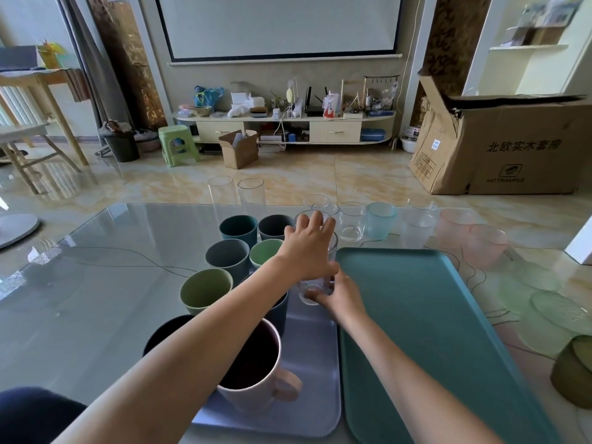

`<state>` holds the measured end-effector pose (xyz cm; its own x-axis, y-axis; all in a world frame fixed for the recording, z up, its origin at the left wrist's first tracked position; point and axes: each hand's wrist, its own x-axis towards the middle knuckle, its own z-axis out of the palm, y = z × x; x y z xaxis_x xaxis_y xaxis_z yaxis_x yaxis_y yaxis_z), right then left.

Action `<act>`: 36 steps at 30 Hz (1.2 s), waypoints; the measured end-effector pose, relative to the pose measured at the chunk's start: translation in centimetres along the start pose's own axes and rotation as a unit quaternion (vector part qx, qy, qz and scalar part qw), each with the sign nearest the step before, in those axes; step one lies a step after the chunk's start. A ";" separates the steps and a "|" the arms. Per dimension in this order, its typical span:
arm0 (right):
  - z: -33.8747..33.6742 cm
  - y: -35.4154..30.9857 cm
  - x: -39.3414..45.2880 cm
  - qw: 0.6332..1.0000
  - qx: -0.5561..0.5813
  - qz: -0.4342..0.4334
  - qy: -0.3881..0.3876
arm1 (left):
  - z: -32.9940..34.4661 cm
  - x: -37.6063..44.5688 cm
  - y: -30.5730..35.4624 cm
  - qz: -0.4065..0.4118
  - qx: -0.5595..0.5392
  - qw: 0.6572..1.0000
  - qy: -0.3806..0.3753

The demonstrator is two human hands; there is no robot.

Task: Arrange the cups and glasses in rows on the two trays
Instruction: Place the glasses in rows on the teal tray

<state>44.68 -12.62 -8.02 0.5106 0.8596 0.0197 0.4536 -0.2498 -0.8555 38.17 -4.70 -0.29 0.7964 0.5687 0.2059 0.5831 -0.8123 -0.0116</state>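
On the glass counter (96, 283) two trays lie side by side: a grey-blue tray (314, 379) on the left and a teal tray (432, 331) on the right, whose near end is cut off by the frame edge. The left hand (307, 248) reaches over a tall clear glass (315, 283) standing at the far right of the grey-blue tray, fingers spread above its rim; this grip is wide and seems to rest on the glass top, though contact is hard to judge. The right hand (339, 294) closes its grip around the base of the same glass, whose walls are nearly lost against skin and tray.

The left forearm hides part of a dark blue cup (278, 310) and much of a dark cup (163, 334) at the tray's near left. A pink mug (256, 373) stands near, handle to the right. Farther along the tray are a green cup (205, 291), a grey cup (227, 259), a light green cup (264, 253), a teal cup (238, 230) and a dark grey cup (274, 227).

Beyond, off the trays, clear tumblers (352, 221), two tall glasses (237, 195) and pale pink cups (471, 238) blur against the floor.
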 end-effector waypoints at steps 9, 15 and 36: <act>-2.2 -1.3 0.0 0.989 -0.069 0.071 -0.114 | -1.0 0.1 -0.4 0.021 0.024 0.998 -0.045; -6.3 -4.8 1.3 0.982 0.052 0.015 0.181 | -4.8 -0.1 -6.9 0.022 -0.036 0.998 0.044; 9.0 -15.0 26.1 0.926 -0.327 -0.127 -0.137 | 1.3 13.8 -29.3 -0.088 0.001 0.988 -0.129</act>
<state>44.59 17.60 0.67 0.1619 0.9863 -0.0313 0.9248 -0.1627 -0.3439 32.26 27.07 1.61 0.6973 0.7149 -0.0517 0.7158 -0.6983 0.0004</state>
